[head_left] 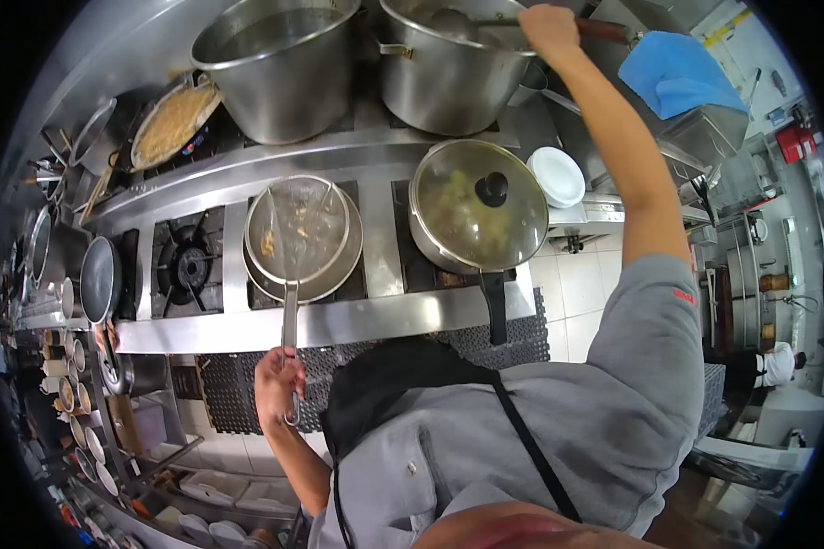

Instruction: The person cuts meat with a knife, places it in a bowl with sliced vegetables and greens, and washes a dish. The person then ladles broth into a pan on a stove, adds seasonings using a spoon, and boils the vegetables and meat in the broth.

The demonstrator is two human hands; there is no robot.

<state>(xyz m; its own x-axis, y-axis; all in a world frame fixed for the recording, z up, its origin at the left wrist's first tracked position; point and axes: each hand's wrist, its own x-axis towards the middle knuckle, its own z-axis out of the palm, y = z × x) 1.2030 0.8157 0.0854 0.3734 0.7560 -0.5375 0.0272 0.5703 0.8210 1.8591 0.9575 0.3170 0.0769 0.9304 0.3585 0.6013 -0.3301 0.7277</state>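
Strainer, left of centre over the pan, already bears scraps; your left hand grips its handle, your right hand the ladle, not yet clear of the top-centre pot.

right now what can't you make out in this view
All in the head view:
far rims of the two tall pots: cut off by the top edge
what the right hand's utensil touches: hidden inside its pot
bottom of the pan: behind the strainer
exact food under the glass lid: blurred by clouding
red mark on the sleeve: too small
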